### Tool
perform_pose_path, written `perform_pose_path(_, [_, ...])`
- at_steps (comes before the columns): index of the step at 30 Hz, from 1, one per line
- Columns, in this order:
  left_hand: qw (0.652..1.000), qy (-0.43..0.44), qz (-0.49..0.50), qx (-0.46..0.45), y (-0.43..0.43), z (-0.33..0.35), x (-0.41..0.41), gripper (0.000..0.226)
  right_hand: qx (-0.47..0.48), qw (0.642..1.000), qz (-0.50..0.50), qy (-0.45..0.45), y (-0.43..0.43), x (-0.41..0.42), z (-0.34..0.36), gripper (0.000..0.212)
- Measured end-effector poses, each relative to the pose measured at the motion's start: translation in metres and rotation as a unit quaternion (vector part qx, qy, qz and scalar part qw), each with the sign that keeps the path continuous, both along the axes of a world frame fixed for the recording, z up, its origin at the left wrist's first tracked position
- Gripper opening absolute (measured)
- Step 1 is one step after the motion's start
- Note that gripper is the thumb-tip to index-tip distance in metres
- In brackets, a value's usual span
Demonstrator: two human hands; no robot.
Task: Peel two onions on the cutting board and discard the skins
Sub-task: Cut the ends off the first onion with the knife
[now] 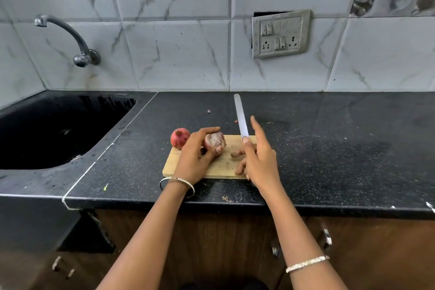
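A small wooden cutting board [226, 167] lies on the black counter. My left hand [195, 158] grips a pale, purplish onion [214, 140] just over the board's middle. A second onion [180, 138], still in its red skin, sits at the board's back left corner, next to my left hand. My right hand [259, 160] holds a knife [240, 116] over the board's right side; the long blade points up and away from me, and the forefinger is stretched out. A small onion piece [236, 154] lies on the board between my hands.
A black sink [58, 129] is set into the counter at the left, with a tap [70, 37] on the tiled wall above it. A switch and socket panel [280, 34] is on the wall behind. Small scraps [227, 199] dot the black counter [341, 148].
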State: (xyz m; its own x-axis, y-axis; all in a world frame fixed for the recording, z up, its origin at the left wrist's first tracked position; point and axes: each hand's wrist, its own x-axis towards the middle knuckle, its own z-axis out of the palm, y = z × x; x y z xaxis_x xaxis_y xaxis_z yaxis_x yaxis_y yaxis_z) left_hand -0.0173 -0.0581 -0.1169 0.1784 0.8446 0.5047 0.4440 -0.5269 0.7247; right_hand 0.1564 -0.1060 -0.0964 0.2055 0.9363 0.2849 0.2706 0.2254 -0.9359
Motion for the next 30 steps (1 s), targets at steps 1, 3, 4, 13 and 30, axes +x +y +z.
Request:
perform_pose_path(1, [1.0,-0.023,-0.001,-0.008,0.0,0.002,-0.002,0.044,0.001,0.999,-0.004,-0.041,-0.006,0.0,-0.001,0.047])
perform_pose_path(3, [0.997,-0.064,-0.013,-0.029,-0.002,0.005,-0.005,0.043,-0.001,0.995,-0.005,-0.101,-0.017,-0.003,-0.002,0.045])
perform_pose_path(4, [0.996,-0.076,-0.021,-0.035,-0.003,0.006,-0.005,0.043,-0.007,0.993,-0.004,-0.12,-0.022,-0.006,-0.003,0.045])
perform_pose_path(13, [0.996,-0.088,-0.016,-0.027,0.0,0.001,-0.002,0.045,-0.041,0.955,-0.032,-0.293,-0.048,-0.035,0.005,0.051])
perform_pose_path(30, [0.999,-0.049,-0.009,-0.011,0.009,-0.005,-0.001,0.047,-0.06,0.928,-0.045,-0.365,-0.041,-0.043,0.013,0.053])
